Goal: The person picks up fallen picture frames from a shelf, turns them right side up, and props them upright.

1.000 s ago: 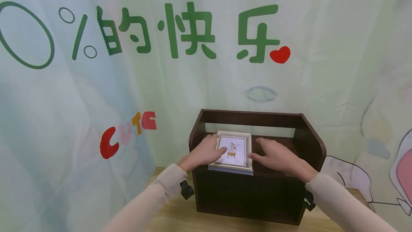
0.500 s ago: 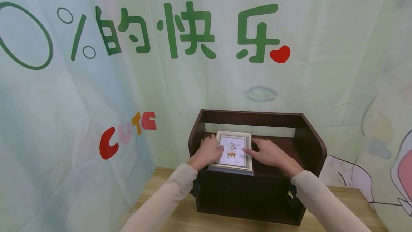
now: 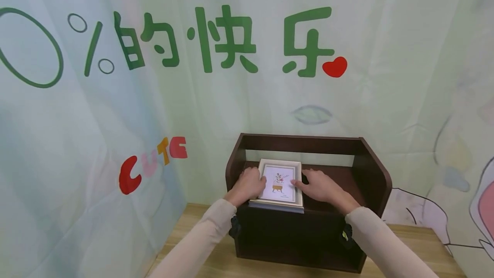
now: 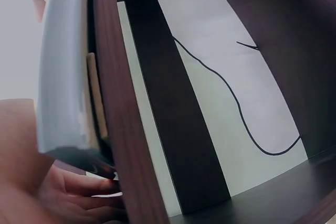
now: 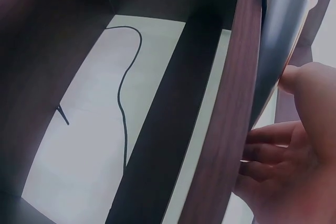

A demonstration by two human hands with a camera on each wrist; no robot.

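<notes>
A cream picture frame (image 3: 278,183) with a plant print lies face up on the upper board of a dark brown wooden shelf (image 3: 328,145), toward its left end. My left hand (image 3: 248,184) grips its left edge, thumb on the border. Along the opposite edge, my right hand (image 3: 321,185) grips it with the thumb over the top and the fingers at the side. The left wrist view shows the pale side of the frame (image 4: 63,77) against the shelf's board, with fingers (image 4: 89,186) beneath its near end. Fingers (image 5: 270,136) also curl beside it in the right wrist view.
The shelf stands on a wood-grain tabletop (image 3: 418,243), with a dark lower compartment below the board. Close behind and to the left hangs a printed cloth backdrop (image 3: 216,110). The shelf's raised right side panel (image 3: 380,170) stands beyond my right hand.
My right hand has moved left onto the frame's right edge. My left thumb has drawn back from over the print to the left border. The frame has stayed in place on the shelf.
</notes>
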